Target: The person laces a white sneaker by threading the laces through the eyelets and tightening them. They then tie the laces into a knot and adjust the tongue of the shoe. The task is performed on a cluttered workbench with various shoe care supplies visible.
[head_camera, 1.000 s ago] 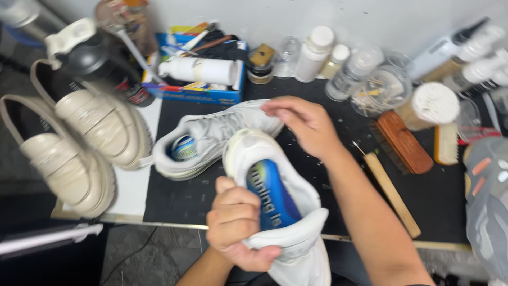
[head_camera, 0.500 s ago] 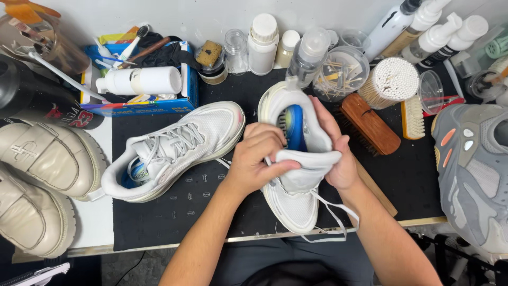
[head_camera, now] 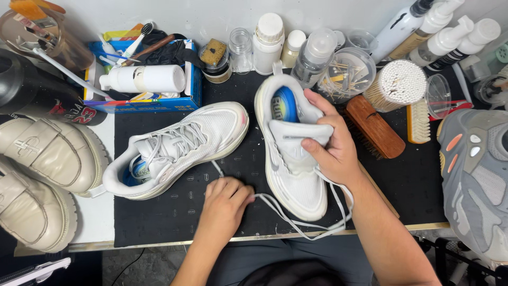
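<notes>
1. Nearest, the left hand [head_camera: 222,204] rests fist-like on the black mat [head_camera: 174,212], fingers curled around a white lace [head_camera: 280,209].
2. The right hand [head_camera: 330,148] wraps the white sneaker [head_camera: 293,180], thumb pressing its tongue, apparently steadying it.
3. The second sneaker [head_camera: 180,148] lies to the left.
4. Farther left, a white bottle [head_camera: 143,78] lies in a blue box [head_camera: 193,85]; a cotton-swab tub [head_camera: 397,82] stands far right.

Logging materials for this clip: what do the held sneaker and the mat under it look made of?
Sneaker in right hand: seemingly white knit mesh, matte, with a smooth foam-like sole. Lace by left hand: probably woven fabric. Mat: black, likely rubber, with a repeating embossed pattern.
</notes>
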